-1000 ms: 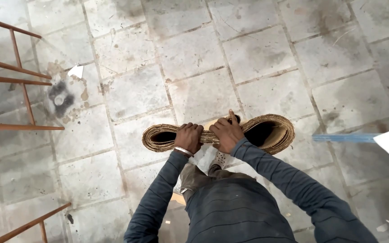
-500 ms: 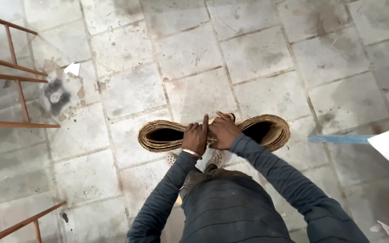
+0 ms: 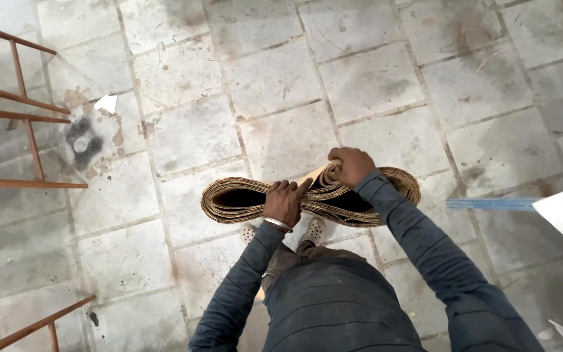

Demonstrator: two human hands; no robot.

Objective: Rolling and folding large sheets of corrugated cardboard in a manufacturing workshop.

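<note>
Here both hands [image 3: 317, 186] squeeze the rolled mat [image 3: 242, 199] beside a rust-red railing [image 3: 27, 111].

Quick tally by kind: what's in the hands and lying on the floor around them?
Coiled brown corrugated cardboard roll, gripped by left hand and right hand: 1
White paper scrap: 1
Blue flat strip: 1
Rust-red metal frame: 1
Total: 4

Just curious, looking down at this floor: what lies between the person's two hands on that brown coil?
In the head view, the pinched middle of the brown coil lies between the left hand and right hand, with a tan strip end sticking up there.
</note>
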